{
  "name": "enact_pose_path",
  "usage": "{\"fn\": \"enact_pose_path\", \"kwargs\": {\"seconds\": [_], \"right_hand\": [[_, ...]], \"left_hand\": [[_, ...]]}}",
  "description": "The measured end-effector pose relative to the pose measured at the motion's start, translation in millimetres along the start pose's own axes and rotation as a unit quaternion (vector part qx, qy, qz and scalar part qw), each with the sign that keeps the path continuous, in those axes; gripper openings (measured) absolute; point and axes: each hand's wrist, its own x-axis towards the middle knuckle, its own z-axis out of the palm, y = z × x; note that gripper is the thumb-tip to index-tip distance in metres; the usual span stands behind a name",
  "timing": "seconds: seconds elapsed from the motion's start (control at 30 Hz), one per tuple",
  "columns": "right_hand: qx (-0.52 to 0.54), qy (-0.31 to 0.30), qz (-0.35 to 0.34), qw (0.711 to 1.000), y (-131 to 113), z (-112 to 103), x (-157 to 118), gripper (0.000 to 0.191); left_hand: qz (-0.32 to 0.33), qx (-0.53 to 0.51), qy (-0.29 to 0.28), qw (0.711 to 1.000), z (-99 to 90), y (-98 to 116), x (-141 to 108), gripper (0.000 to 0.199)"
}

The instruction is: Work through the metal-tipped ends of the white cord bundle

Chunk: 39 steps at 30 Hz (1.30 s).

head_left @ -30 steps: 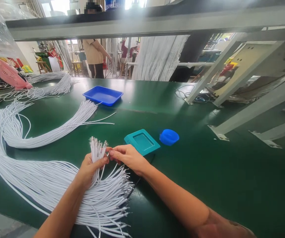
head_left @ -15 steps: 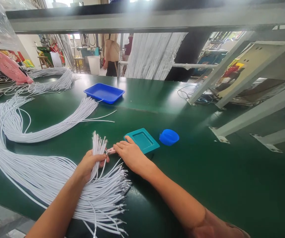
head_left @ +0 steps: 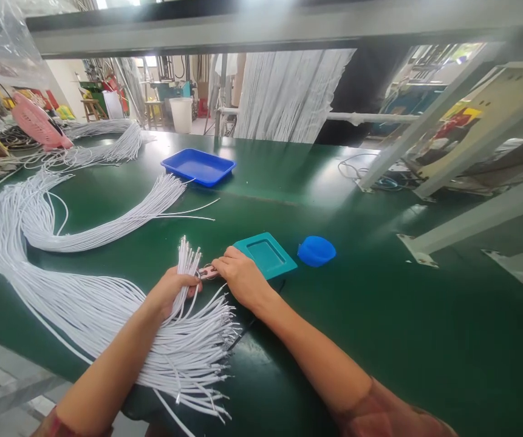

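Fingers of our left hand (head_left: pixel 177 290) pinching upright white wires (head_left: pixel 187 267), our right's (head_left: pixel 242 278) curled round a small pink tool (head_left: pixel 209 272), frame centre.

the square tray (head_left: pixel 268 255) is teal. right of the square tray, the bowl (head_left: pixel 316 251) is bright blue; beyond it, the deep tray (head_left: pixel 198 165) is darker blue. left of it, the cables (head_left: pixel 83 303) are white and the tool (head_left: pixel 209 273) pale pink. beneath it, the tabletop (head_left: pixel 356 328) is dark green.

Bunched white cables (head_left: pixel 187 264), metal tips (head_left: pixel 185 241) upward, beside a pink tool (head_left: pixel 208 272).
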Motion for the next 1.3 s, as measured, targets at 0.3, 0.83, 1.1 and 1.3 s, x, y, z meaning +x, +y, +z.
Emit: {"fn": "enact_pose_path", "kwargs": {"seconds": [0.3,0.83,1.1,1.3], "right_hand": [[-0.090,0.116,0.196,0.970,13,-2,-4,0.046],[0.122,0.156,0.168,0.966,11,-19,1,0.025],[0.424,0.102,0.187,0.880,-15,-27,2,0.010],[0.500,0.125,0.240,0.823,-21,-18,4,0.007]], "left_hand": [[0.003,-0.013,0.002,1.000,-0.8,1,-1,0.011],[0.006,-0.058,-0.042,0.997,-5.8,15,-20,0.025],[0.075,-0.030,-0.061,0.995,-2.0,14,-26,0.023],[0.062,-0.011,0.090,0.994,6.1,12,-27,0.033]]}}
